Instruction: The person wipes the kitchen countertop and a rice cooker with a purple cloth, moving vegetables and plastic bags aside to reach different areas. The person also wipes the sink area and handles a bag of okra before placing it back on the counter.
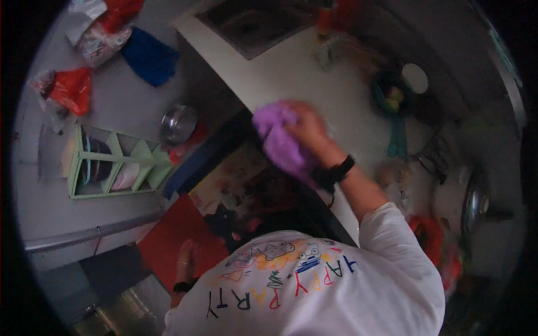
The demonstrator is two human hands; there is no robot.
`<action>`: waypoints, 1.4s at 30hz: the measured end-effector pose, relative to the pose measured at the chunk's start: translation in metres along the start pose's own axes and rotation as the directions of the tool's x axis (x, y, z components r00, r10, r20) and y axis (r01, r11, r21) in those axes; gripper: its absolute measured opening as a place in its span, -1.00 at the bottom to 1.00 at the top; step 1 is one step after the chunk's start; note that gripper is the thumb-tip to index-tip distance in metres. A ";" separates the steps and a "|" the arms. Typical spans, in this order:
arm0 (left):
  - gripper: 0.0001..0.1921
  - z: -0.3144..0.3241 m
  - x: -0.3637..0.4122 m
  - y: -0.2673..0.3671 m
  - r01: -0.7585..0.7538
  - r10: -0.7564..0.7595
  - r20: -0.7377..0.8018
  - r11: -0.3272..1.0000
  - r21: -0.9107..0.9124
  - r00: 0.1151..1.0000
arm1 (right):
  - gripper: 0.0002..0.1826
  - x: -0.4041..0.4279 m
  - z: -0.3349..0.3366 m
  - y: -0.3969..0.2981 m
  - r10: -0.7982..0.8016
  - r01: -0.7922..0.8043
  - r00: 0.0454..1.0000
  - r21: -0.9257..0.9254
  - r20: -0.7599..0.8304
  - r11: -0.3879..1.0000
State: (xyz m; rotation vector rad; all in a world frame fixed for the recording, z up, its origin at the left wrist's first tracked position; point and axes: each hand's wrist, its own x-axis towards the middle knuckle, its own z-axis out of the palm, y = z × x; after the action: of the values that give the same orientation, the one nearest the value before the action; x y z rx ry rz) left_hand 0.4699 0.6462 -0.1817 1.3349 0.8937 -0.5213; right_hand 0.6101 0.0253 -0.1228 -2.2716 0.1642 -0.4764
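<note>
A bunched purple cloth is in my right hand, which presses over the front edge of a pale countertop. Part of the cloth hangs down past that edge. A black band circles my right wrist. My left hand is low at my side, in front of a red panel. Nothing shows in it, but it is dim and its fingers are hard to make out.
A dark sink is set into the far counter. To the right are a green colander-like vessel with food in it and a metal lid. At left are a green shelf rack, a clear bowl and hanging plastic bags.
</note>
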 end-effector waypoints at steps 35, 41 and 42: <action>-0.59 -0.173 0.190 0.000 0.158 -0.196 0.174 0.965 0.211 0.965 | -0.35 -0.132 0.028 0.016 0.134 -0.211 0.978 -0.740 -0.162 0.639; -0.57 -0.094 0.247 0.003 0.110 -0.196 0.121 0.856 0.505 0.973 | -0.32 -0.139 0.016 -0.035 0.004 -0.130 0.978 -0.597 -0.207 0.792; -0.57 -0.086 0.270 -0.007 0.166 -0.245 0.088 0.841 0.514 0.966 | -0.32 -0.139 0.027 -0.039 -0.032 -0.004 0.999 -0.666 -0.043 0.746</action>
State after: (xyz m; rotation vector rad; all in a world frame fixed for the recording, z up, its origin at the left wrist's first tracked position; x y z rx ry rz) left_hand 0.5992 0.7711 -0.4002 1.6503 0.8075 -1.0693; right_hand 0.4913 0.1069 -0.1507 -2.9700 0.3993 -0.5447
